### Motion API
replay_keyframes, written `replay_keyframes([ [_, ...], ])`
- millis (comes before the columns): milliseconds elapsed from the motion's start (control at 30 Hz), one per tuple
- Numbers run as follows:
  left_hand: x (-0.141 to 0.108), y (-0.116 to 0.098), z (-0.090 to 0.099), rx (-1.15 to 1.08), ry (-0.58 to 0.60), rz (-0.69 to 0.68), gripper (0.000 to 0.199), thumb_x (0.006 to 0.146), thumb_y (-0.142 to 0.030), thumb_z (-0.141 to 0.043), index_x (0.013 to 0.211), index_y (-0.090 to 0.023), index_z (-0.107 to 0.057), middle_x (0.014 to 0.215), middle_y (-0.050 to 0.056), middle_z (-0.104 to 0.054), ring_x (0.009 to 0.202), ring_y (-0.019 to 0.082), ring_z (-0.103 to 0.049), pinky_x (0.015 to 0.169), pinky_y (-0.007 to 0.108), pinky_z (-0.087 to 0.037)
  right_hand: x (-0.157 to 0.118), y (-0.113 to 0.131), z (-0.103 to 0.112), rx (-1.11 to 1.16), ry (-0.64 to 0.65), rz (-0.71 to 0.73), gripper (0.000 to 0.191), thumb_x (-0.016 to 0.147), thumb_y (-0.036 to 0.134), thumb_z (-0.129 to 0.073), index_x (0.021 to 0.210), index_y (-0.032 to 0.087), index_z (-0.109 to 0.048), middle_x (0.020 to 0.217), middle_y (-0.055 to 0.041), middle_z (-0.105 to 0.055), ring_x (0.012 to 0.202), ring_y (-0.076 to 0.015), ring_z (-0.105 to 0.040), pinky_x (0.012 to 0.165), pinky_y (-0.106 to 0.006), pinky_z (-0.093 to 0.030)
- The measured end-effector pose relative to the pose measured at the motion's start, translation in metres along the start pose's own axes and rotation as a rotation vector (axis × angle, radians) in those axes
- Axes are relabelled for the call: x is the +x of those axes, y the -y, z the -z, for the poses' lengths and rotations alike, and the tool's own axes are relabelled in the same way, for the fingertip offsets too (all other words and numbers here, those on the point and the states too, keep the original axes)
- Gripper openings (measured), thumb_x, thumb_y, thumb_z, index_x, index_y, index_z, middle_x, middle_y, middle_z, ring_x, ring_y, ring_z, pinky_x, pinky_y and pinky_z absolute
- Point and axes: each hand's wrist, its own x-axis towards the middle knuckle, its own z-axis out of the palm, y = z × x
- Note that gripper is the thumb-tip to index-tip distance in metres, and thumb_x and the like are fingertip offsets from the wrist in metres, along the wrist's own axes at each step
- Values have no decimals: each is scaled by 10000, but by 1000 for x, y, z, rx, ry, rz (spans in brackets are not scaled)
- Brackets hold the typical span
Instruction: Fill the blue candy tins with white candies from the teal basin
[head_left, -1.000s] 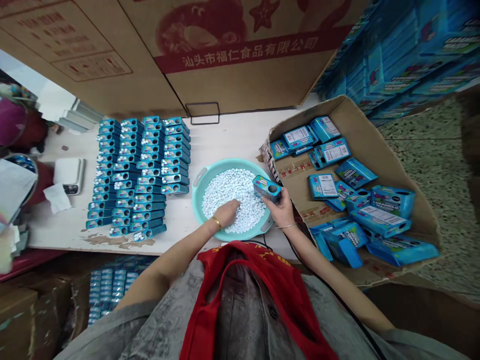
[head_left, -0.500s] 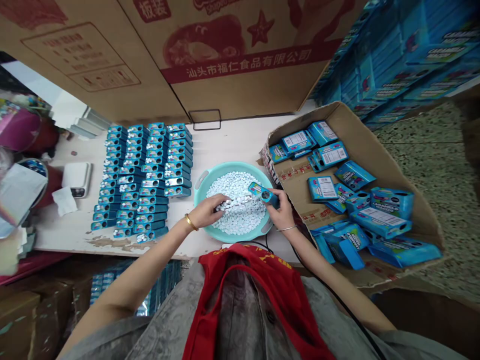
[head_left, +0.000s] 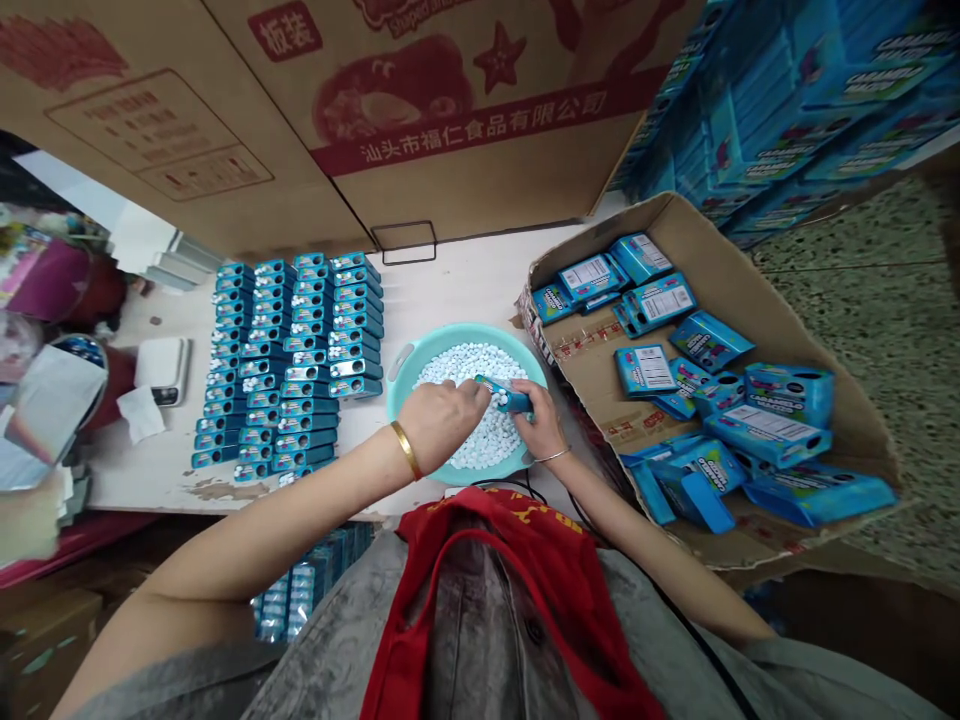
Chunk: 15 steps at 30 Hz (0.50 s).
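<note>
A turquoise basin (head_left: 399,395) full of small white candies (head_left: 480,448) stands on the table in front of me. Over its right side my right hand (head_left: 541,425) holds a small blue box (head_left: 511,397), with white pieces at its round opening. My left hand (head_left: 442,425) is closed right beside the box's left end, above the candies. Whatever lies between its fingers is hidden. Upright blue boxes (head_left: 308,391) with round openings stand in several rows left of the basin, and white pieces show in many openings.
An open carton (head_left: 592,355) with loose blue boxes (head_left: 645,370) sits at the right. Large cardboard boxes (head_left: 480,190) line the back, a wire frame (head_left: 405,243) before them. A white scale (head_left: 161,368) lies at the left, and blue boxes (head_left: 787,120) are stacked back right.
My left hand has moved from the candies up and right to the blue box. My right hand has shifted slightly left with the box. The view has shifted a little.
</note>
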Motion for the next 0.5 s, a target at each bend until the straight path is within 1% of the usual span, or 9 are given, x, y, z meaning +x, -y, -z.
replay_keyframes([
  [67, -3, 3, 0, -14, -30, 2, 225, 942, -107, -393, 1035, -169, -588, 916, 79, -592, 850, 214, -629, 729, 329, -488, -1, -1, -1, 9, -8, -4, 395, 732, 124, -502, 1104, 245, -553, 1159, -89, -649, 1119, -269, -588, 1019, -489, -445],
  [100, -3, 10, -3, -32, -57, 10, 218, 938, -107, -402, 1020, -175, -592, 919, 75, -589, 858, 212, -625, 736, 326, -487, -1, -2, -1, 9, -12, -7, 393, 734, 127, -504, 1105, 247, -553, 1161, -88, -648, 1122, -268, -588, 1020, -488, -445],
  [167, 0, 30, -18, -63, -115, 47, 228, 929, -116, -415, 1063, -192, -584, 957, 67, -586, 883, 203, -617, 757, 319, -488, -1, -3, 0, 9, -19, -12, 387, 740, 131, -509, 1106, 248, -554, 1169, -87, -646, 1127, -265, -587, 1021, -486, -445],
  [200, 4, 43, -30, -69, -136, 75, 246, 928, -127, -418, 1107, -198, -571, 988, 64, -586, 899, 199, -612, 766, 313, -489, 0, -2, 2, 12, -22, -13, 382, 744, 135, -511, 1107, 246, -555, 1174, -89, -643, 1132, -266, -584, 1021, -485, -442],
  [233, 10, 56, -45, -70, -145, 104, 267, 928, -140, -419, 1151, -201, -553, 1022, 64, -584, 919, 197, -606, 773, 307, -491, 0, -2, 3, 19, -27, -15, 374, 749, 140, -513, 1107, 241, -556, 1179, -93, -640, 1138, -267, -581, 1023, -484, -439],
  [300, 28, 77, -81, -81, -135, 160, 290, 930, -147, -416, 1192, -195, -531, 1085, 72, -578, 967, 198, -593, 790, 299, -493, 2, -1, 7, 45, -44, -34, 352, 762, 153, -519, 1103, 233, -555, 1187, -100, -633, 1149, -266, -576, 1027, -475, -432],
  [367, 47, 88, -121, -106, -87, 175, 300, 929, -117, -398, 1187, -186, -536, 1136, 90, -566, 1034, 211, -574, 830, 308, -489, 5, 0, 10, 78, -54, -75, 329, 776, 175, -536, 1099, 231, -552, 1187, -98, -626, 1151, -263, -574, 1028, -462, -427],
  [433, 63, 87, -157, -130, -53, 162, 324, 927, -92, -379, 1200, -178, -531, 1183, 107, -553, 1091, 224, -550, 860, 319, -484, 7, 1, 13, 110, -57, -131, 310, 784, 208, -572, 1092, 233, -549, 1161, -85, -627, 1117, -254, -582, 1010, -443, -434],
  [500, 71, 77, -184, -158, -50, 134, 352, 927, -79, -355, 1229, -165, -514, 1216, 122, -545, 1122, 234, -534, 869, 328, -484, 8, -1, 15, 135, -68, -185, 299, 785, 252, -618, 1075, 233, -545, 1100, -63, -630, 1043, -238, -590, 961, -413, -453],
])
